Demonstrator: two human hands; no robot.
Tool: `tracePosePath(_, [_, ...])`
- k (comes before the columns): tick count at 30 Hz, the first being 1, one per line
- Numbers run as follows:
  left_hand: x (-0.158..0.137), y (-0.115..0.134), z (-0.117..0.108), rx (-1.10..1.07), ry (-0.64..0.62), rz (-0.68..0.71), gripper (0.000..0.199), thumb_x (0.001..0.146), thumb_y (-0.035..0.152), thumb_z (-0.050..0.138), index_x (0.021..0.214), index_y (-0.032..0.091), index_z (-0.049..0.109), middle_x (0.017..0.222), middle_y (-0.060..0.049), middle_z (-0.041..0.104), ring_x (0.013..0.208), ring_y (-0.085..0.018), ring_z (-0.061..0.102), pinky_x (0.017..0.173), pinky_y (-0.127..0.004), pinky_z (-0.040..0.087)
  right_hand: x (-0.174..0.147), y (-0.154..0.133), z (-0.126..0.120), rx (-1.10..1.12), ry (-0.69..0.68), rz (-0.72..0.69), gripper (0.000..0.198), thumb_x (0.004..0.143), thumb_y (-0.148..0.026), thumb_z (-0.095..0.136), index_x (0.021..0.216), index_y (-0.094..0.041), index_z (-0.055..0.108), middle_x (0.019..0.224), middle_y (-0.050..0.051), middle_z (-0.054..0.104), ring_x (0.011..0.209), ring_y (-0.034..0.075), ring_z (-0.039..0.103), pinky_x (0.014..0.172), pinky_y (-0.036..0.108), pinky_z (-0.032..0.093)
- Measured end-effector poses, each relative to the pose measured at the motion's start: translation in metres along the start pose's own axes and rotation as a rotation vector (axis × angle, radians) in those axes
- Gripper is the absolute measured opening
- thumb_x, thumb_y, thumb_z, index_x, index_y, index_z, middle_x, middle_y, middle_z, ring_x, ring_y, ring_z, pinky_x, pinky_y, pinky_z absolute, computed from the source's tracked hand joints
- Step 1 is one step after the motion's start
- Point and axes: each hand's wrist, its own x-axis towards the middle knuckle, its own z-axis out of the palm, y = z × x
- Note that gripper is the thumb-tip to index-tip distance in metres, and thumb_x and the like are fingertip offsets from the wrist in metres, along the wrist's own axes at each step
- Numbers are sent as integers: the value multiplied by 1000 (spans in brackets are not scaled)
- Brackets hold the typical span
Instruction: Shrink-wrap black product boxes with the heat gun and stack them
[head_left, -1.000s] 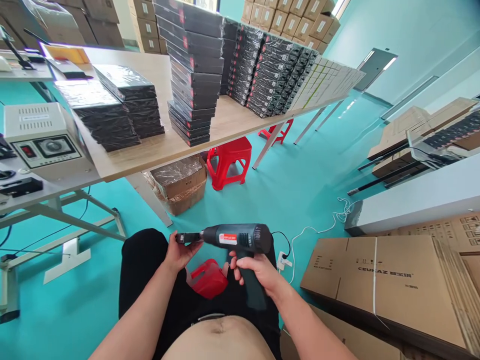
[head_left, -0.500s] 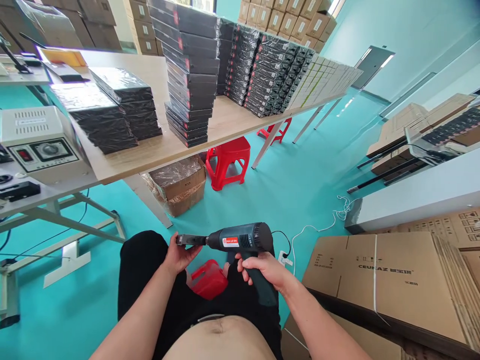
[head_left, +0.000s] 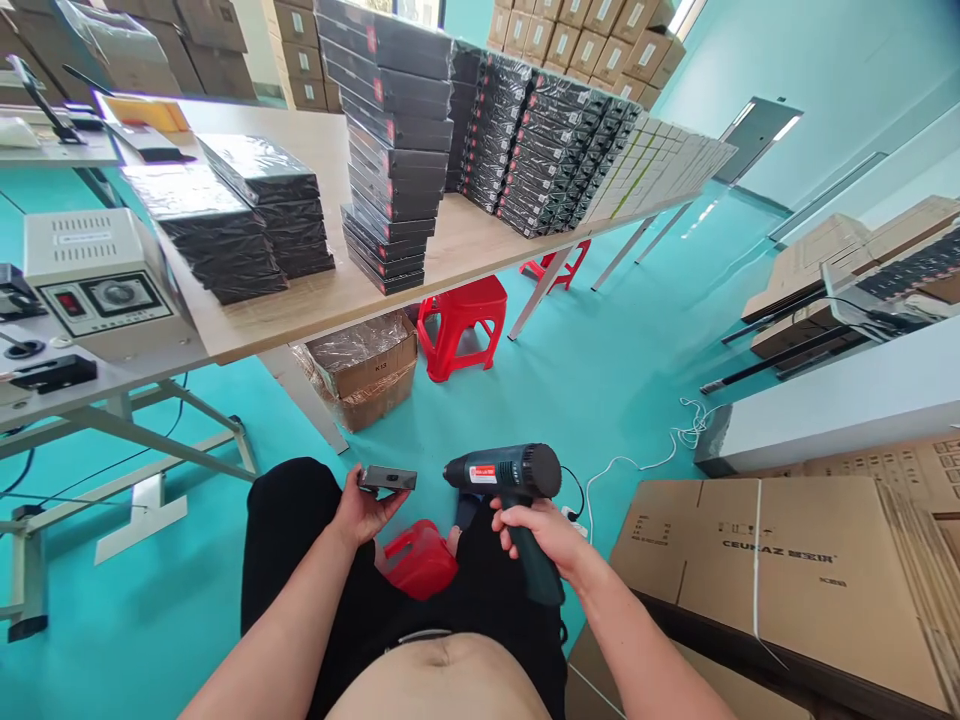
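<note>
Between the fingers and thumb of my left hand (head_left: 365, 513) is a small dark box (head_left: 390, 479), held above my lap with one narrow side facing me. My right hand (head_left: 541, 533) grips the handle of a dark heat gun (head_left: 501, 470) with a red and white label. The heat gun's nozzle points left toward the box, with a gap between them. From the back of the heat gun a black cord runs down to a white power strip (head_left: 574, 520).
Stacked black wrapped boxes (head_left: 390, 190) stand on the wooden table (head_left: 315, 322). A control unit (head_left: 101, 285) sits at left. Red stools (head_left: 466, 325) and an open carton (head_left: 375, 372) are under the table. Flattened cartons (head_left: 720, 560) lie at right; a white cable (head_left: 630, 462) crosses the floor.
The heat gun has moved right, away from the box, so its nozzle is now apart from it. The box has turned to show more of its side. The view has shifted slightly.
</note>
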Motion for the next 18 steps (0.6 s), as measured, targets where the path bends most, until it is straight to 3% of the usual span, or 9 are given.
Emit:
tracePosePath(5, [1, -1, 1, 29, 4, 29, 38, 74, 49, 61, 92, 21, 41, 106, -14, 55, 114, -41, 54, 72, -51, 58, -9, 8, 6, 45, -222, 36, 33, 70, -26, 65, 99, -11, 65, 78, 6, 67, 57, 14, 60, 49, 25, 47])
tracePosePath(11, [-2, 0, 2, 5, 26, -13, 39, 74, 50, 60, 89, 22, 37, 108, -14, 53, 115, -41, 53, 71, -52, 58, -2, 8, 25, 77, -106, -54, 31, 72, -27, 63, 99, -12, 65, 79, 6, 67, 60, 14, 60, 52, 26, 48])
tracePosePath(15, [-4, 0, 3, 22, 34, 8, 37, 75, 48, 60, 88, 22, 38, 106, -12, 54, 117, -40, 52, 70, -51, 58, -2, 3, 22, 25, -189, -15, 33, 71, -27, 65, 100, -11, 65, 80, 7, 68, 58, 15, 60, 51, 27, 47])
tracePosePath(18, [-6, 0, 5, 0, 14, 0, 37, 75, 49, 60, 88, 21, 39, 108, -14, 54, 120, -42, 49, 72, -50, 58, -1, 1, 18, 29, -23, -47, 32, 70, -30, 66, 96, -12, 66, 77, 6, 68, 57, 14, 60, 51, 26, 48])
